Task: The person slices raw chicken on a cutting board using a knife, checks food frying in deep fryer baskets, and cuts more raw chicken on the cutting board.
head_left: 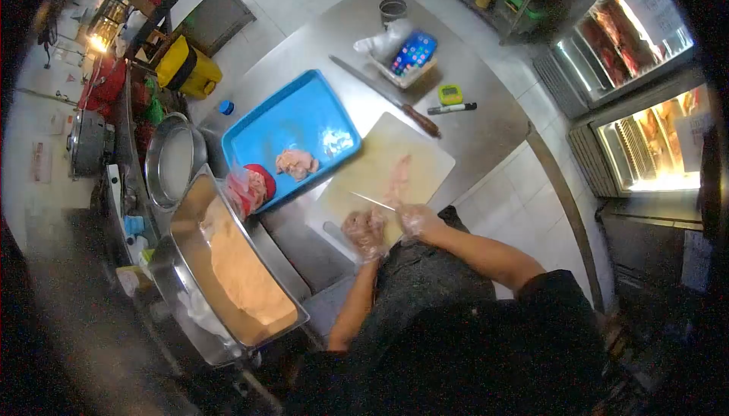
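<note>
Both hands wear clear plastic gloves over a pale cutting board (433, 159). My right hand (418, 222) is closed round the handle of a small knife (372, 201), its blade pointing left across the board. Just left of it, my left hand (365, 234) rests at the board's near edge with its fingers curled; whatever they may hold is hidden. A strip of pale pink meat (400, 177) lies on the board beyond the knife. Another blade (339, 240) lies beside my left hand. Pieces of pale meat (297, 164) sit in a blue tray (262, 116) left of the board.
Left of the tray are a red-rimmed container (260, 183), a steel pan of orange powder (247, 275) and a round steel bowl (199, 159). A long knife (380, 91), phone (414, 53), yellow timer (450, 94), marker (453, 108) and steel cup (392, 9) lie beyond the board.
</note>
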### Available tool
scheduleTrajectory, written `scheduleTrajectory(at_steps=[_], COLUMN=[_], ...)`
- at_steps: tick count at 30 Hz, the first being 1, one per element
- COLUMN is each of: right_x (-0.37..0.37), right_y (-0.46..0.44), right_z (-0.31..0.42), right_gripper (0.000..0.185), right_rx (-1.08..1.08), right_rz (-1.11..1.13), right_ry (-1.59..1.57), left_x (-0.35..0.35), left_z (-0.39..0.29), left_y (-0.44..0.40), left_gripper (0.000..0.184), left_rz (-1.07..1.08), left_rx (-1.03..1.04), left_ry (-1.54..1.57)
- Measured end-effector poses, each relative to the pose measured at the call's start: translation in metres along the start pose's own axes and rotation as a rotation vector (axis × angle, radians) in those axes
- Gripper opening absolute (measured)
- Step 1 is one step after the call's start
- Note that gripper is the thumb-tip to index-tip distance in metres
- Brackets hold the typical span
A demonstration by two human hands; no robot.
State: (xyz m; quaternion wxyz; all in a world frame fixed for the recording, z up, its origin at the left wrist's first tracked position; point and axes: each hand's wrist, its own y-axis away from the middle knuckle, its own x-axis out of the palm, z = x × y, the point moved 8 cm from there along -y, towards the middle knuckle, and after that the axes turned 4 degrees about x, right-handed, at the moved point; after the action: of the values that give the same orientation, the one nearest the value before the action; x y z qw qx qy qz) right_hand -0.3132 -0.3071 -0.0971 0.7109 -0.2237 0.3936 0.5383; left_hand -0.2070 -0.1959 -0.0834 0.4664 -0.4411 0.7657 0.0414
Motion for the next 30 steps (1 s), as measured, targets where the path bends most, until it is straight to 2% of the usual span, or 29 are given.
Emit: scheduleTrajectory(at_steps=[2, 7, 10, 13, 16, 18, 20, 21, 23, 24, 26, 28, 30], right_x=[-0.002, -0.031, -0.051, -0.027, -0.027, -0.033, -0.033, -0.027, -0.033, -0.035, -0.051, -0.033, -0.031], right_y=[-0.001, 0.069, 0.099, 0.082, 0.035, 0.02, 0.016, 0.023, 0.017, 0.018, 0.028, 0.024, 0.024], right_z=[0.007, -0.044, -0.048, -0.061, -0.044, -0.045, -0.05, -0.048, -0.042, -0.042, -0.027, -0.045, -0.058], right_gripper=[0.018, 0.021, 0.019, 0.022, 0.029, 0.018, 0.017, 0.021, 0.026, 0.027, 0.024, 0.024, 0.024], right_rx=[0.017, 0.363, 0.036, 0.186, 0.136, 0.16, 0.104, 0.033, 0.034, 0.118, 0.238, 0.217, 0.172], right_rz=[-0.035, 0.205, -0.007, 0.167, 0.153, -0.032, -0.128, -0.135, -0.036, 0.075, 0.224, 0.207, 0.171], right_ry=[0.071, -0.119, 0.046, 0.102, 0.262, 0.008, 0.014, 0.145, 0.177, 0.077, -0.111, 0.018, 0.065], left_x=[-0.002, 0.009, -0.002, -0.005, -0.011, -0.013, -0.014, -0.011, -0.016, -0.015, -0.013, -0.008, 0.007], left_z=[-0.001, 0.024, 0.017, 0.007, 0.003, 0.006, 0.012, 0.014, -0.002, -0.007, -0.015, -0.02, -0.01], left_y=[-0.002, 0.008, 0.003, -0.001, -0.003, -0.002, 0.001, 0.001, -0.008, -0.008, -0.005, -0.007, -0.006], left_gripper=[0.02, 0.02, 0.02, 0.02, 0.021, 0.023, 0.024, 0.025, 0.027, 0.028, 0.028, 0.028, 0.027], left_rz=[-0.073, -0.078, -0.109, -0.062, -0.017, -0.07, -0.031, -0.015, 0.146, 0.237, 0.145, 0.111, 0.188], left_rx=[0.053, 0.01, -0.003, 0.037, 0.076, 0.086, 0.057, 0.038, -0.072, -0.131, -0.13, -0.075, 0.004], left_ry=[-0.089, -0.072, -0.1, -0.075, -0.091, -0.095, -0.091, -0.087, -0.137, -0.16, -0.265, -0.372, -0.296])
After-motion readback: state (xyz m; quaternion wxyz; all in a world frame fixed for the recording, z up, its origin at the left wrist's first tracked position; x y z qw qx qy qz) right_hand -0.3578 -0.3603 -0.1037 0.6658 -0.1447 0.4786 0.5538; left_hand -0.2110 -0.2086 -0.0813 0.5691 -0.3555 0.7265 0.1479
